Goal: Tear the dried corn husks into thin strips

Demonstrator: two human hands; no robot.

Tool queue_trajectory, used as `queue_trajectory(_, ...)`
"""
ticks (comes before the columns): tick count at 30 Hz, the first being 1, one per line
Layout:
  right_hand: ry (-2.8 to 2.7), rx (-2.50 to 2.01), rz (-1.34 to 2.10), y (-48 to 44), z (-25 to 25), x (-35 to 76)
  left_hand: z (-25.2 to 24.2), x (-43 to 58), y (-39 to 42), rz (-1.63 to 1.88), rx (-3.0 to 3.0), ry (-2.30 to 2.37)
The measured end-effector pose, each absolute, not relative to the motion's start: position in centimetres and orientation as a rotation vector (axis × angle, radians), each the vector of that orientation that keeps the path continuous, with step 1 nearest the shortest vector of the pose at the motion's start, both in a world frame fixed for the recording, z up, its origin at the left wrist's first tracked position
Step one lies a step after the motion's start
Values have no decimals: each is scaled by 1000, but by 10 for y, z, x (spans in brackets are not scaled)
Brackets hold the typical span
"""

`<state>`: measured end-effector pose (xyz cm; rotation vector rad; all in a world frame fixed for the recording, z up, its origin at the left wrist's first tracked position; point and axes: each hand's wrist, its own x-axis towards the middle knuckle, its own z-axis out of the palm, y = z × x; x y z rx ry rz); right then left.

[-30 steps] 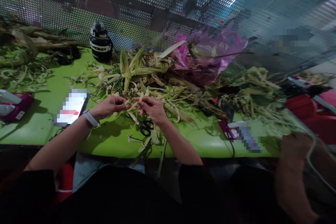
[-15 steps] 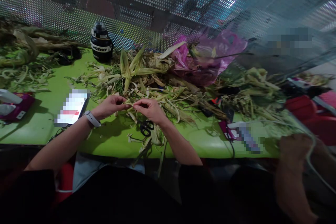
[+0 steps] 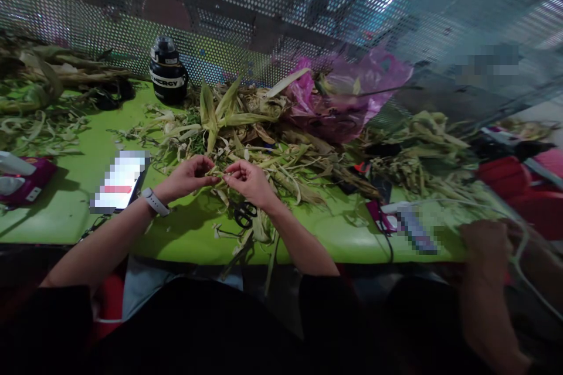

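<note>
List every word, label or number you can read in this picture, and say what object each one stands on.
"ENERGY": white letters on the black round bottle at the back of the green table.
Phone screen beside the left hand: blurred out, unreadable.
Small label on the purple box: too small to read.

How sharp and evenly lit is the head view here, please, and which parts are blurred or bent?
Head view: the left hand and right hand pinching a husk strip are fairly sharp; the green table is bright, its near edge bowed; the right side smears around another person's hand; the phone is pixelated; the foreground is dark.
</note>
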<state>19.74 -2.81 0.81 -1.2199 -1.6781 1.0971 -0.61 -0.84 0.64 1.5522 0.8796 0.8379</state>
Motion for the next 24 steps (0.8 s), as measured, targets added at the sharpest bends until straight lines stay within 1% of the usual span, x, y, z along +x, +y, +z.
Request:
queue_trajectory(5, -1781, -1214, 1008, -32, 11, 198, 4, -5, -9, 822, 1538, 875)
queue_trajectory(11, -1761, -1285, 834, -37, 11, 194, 2, -2, -9, 878, 1553, 866)
queue_trajectory(17, -2045, -1150, 526, -41, 17, 192, -7, -3, -7, 816, 1572, 857)
queue_trajectory(19, -2040, -1187, 554, -42, 18, 191, -8, -2, -9, 791, 1604, 850)
queue_trajectory(22, -1911, -1275, 763, -40, 15, 190, -7, 1, -12, 797, 1619, 828)
queue_trajectory(24, -1813, -1232, 912, -38, 12, 192, -6, 2, -13, 818, 1577, 818)
